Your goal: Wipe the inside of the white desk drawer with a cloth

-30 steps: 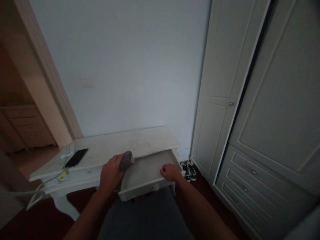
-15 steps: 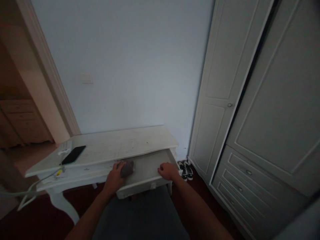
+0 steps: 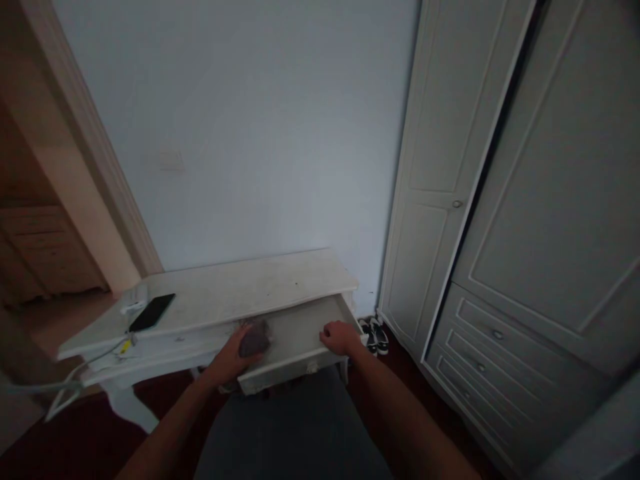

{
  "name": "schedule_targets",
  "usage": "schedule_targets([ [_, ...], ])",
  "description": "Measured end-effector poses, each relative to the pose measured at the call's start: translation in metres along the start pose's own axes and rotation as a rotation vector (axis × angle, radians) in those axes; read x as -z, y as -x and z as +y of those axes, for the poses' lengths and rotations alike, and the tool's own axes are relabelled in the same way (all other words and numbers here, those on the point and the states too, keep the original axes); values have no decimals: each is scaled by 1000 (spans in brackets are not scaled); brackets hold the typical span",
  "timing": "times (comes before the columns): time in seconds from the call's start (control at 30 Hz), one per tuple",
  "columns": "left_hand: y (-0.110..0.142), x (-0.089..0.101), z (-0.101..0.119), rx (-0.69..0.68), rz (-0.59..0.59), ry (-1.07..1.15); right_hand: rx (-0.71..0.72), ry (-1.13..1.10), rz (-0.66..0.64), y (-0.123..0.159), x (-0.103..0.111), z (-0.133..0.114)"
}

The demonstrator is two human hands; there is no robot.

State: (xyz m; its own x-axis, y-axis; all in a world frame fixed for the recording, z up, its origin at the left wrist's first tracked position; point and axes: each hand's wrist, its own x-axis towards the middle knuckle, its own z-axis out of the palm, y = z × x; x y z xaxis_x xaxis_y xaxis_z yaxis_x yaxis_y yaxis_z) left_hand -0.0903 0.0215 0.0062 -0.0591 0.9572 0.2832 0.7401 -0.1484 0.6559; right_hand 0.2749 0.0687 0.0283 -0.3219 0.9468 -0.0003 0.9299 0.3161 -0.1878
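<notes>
A pulled-out drawer (image 3: 295,331) of the white table is in front of me. Over its left part, my left hand (image 3: 234,353) is closed on a dark grey, rounded bundle (image 3: 254,339) that looks soft; its exact kind is too blurred to tell. My right hand (image 3: 343,338) is curled closed above the drawer's right part, close to the front panel. Its fingers hide whatever may be inside them. The drawer's small round knob (image 3: 312,367) shows on the front between my hands.
On the left of the white tabletop (image 3: 240,287) lie a phone (image 3: 153,312) and a white object (image 3: 135,298); a cable (image 3: 85,363) hangs down there. Black-and-white shoes (image 3: 377,335) stand on the floor beside the table. A white wardrobe (image 3: 430,193) rises at right.
The view has shifted slightly. Both hands stay over the open drawer, the left still holding the grey bundle, which has turned a little and looks more blurred.
</notes>
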Motion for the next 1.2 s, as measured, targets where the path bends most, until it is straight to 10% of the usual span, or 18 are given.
schedule_targets([
  [0.3, -15, -18, -9, 20, -2, 78, 5, 23, 6, 1, -2, 1],
  [0.53, 32, 9, -10, 106, -76, 254, 7, -5, 26, 1, -2, 0],
  [0.7, 74, 33, 26, -111, -248, 45, 4, -23, 21, 0, -2, 1],
  [1.03, 70, -90, 138, -471, -242, -652, -7, 26, 15, 0, -3, 0],
  [1.2, 76, -98, 104, -573, -93, -700, 5, 47, 19, 3, 0, -1],
])
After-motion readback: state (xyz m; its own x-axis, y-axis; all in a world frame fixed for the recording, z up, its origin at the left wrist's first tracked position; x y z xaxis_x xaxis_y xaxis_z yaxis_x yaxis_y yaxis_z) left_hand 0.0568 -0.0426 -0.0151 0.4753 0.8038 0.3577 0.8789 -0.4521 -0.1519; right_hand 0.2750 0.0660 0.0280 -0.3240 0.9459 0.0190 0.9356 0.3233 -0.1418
